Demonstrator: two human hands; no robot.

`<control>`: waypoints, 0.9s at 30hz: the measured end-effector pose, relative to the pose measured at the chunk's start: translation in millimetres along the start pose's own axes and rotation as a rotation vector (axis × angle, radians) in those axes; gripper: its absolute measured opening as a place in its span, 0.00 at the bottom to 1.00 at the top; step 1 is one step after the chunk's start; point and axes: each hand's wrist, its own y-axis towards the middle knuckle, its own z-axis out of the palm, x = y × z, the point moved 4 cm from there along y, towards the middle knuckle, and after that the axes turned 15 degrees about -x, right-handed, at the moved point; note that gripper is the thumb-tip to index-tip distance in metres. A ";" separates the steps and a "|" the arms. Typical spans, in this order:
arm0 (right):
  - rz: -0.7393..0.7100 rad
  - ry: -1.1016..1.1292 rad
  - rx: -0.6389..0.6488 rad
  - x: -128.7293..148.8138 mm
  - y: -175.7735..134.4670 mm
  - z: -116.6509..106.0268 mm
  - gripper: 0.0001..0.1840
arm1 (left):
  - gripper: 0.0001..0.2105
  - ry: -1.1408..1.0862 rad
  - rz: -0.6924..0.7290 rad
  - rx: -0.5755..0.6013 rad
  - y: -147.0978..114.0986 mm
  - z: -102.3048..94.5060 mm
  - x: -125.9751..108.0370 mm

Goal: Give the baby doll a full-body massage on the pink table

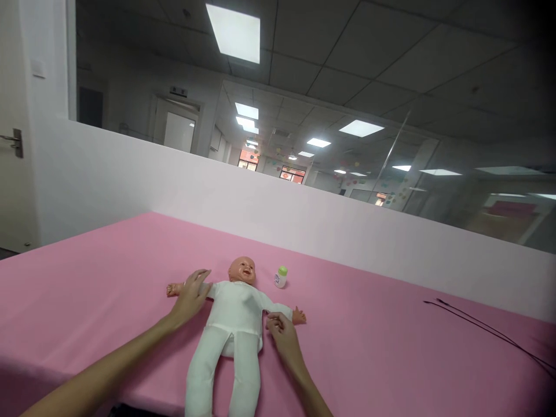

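Observation:
A baby doll point(237, 307) with a white cloth body and a plastic head lies on its back on the pink-covered table, arms spread and legs toward me. My left hand point(193, 295) is over the doll's arm at the left of the view, fingers stretched and thumb apart; the doll's small plastic hand shows beyond it. My right hand point(281, 330) is beside the doll's torso, just below its other sleeve, with the fingers loosely bent and apart. Nothing shows in its grasp; whether it touches the sleeve, I cannot tell. A small clear bottle with a green cap point(281, 277) stands beside the doll's head.
The pink table cover point(369, 347) runs back to a low white wall point(304, 214) with glass above. Two thin black cables point(486, 329) lie at the right. A door with a metal handle point(17, 143) is at the far left.

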 end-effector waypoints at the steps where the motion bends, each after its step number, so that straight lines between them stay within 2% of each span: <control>1: -0.001 0.023 0.023 2.4 -7.0 7.6 0.17 | 0.22 -0.067 -0.001 0.019 -3.7 8.0 -11.7; 4: -0.010 0.001 -0.019 2.2 -22.4 17.8 0.18 | 0.24 -0.163 -0.041 0.054 -14.9 28.2 -34.4; 8: -0.038 -0.119 -0.071 -2.8 -31.5 18.1 0.21 | 0.23 -0.212 -0.082 0.006 -26.3 38.8 -32.5; 13: -0.131 -0.276 -0.067 3.8 -33.2 19.4 0.20 | 0.20 -0.253 -0.092 -0.037 -32.0 33.7 -21.5; 21: -0.175 -0.401 -0.076 14.1 -37.5 21.8 0.19 | 0.19 -0.229 -0.127 0.010 -37.0 25.3 -31.0; 24: -0.191 -0.438 -0.084 15.6 -38.6 22.2 0.19 | 0.21 -0.268 -0.153 0.055 -40.1 19.5 -36.7; 27: -0.196 -0.474 -0.090 15.8 -38.5 22.9 0.18 | 0.23 -0.339 -0.204 0.154 -50.7 9.8 -43.6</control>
